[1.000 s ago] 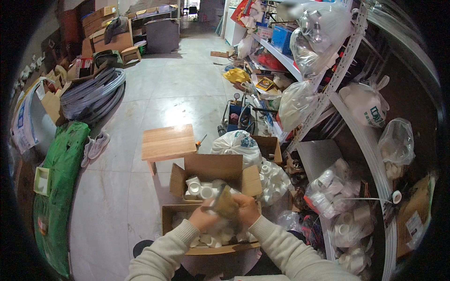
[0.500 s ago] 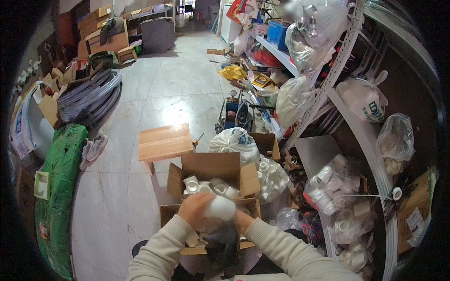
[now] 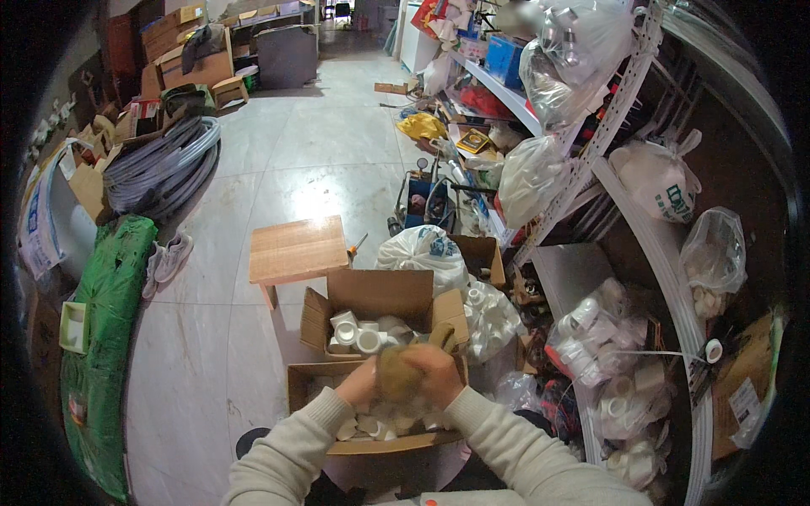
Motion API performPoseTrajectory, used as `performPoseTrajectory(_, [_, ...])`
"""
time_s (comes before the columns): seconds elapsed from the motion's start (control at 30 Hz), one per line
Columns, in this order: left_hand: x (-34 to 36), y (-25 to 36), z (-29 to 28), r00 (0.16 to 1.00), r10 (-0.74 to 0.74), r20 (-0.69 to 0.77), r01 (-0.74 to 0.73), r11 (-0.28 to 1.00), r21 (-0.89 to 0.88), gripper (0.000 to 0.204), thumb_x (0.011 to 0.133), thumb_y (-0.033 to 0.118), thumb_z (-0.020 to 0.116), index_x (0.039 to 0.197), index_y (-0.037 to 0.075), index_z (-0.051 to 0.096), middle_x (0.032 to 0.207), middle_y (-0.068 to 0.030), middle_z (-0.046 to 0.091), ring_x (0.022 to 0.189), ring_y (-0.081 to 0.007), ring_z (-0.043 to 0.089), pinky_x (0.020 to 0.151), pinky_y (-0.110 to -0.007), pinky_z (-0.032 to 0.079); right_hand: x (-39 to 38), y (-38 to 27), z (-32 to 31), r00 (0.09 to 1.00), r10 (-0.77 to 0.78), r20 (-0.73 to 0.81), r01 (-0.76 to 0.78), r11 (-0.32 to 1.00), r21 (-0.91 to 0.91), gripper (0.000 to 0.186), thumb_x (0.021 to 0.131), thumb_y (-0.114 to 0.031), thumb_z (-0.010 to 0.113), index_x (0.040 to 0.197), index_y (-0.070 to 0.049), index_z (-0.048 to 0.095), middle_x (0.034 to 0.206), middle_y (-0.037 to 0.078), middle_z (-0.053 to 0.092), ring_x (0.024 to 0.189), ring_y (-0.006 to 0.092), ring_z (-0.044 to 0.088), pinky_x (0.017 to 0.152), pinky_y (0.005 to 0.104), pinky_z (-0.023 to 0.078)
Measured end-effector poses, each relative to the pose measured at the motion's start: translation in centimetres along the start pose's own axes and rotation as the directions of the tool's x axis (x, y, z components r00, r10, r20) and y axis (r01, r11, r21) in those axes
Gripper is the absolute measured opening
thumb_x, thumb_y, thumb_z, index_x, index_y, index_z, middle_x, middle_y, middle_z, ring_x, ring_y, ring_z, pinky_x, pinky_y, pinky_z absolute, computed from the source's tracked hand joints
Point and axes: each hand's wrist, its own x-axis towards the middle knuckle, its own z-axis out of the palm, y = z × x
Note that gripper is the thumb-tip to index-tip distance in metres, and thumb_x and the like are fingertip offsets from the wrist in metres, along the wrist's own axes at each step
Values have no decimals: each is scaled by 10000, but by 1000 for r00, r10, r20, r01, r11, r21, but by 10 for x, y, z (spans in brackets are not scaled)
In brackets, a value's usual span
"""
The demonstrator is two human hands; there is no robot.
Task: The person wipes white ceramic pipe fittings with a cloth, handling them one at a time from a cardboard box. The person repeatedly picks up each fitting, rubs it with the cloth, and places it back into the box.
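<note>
Clasping a blurred brown thing (image 3: 398,378), both hands (image 3: 359,383) (image 3: 438,371); beyond, a blue-printed bag (image 3: 422,255).

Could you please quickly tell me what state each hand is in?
Left hand: against a blurred brownish item; its grip cannot be told.
Right hand: closed, apparently holding the same item.
</note>
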Motion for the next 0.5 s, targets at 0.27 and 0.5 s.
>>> performPoseTrajectory(0.27, [-17,27,-4,891,436,-127,-213,648,731,727,628,431,706,1151,10,425,1077,-188,515,984,-306,517,833,-349,403,-7,4,22,413,570,711,-708,-291,644,350,863,-317,455,1101,-67,508,1006,60,575,872,169,575,749,298,472])
performPoseTrajectory(0.5, [-14,23,-23,755,643,-129,-412,618,669,720,619,380,713,1171,36,405,1047,-194,516,943,-313,530,820,-381,415,-7,-12,12,440,261,859,-596,-631,497,286,873,-253,454,1048,-36,513,937,75,576,798,143,587,658,246,521])
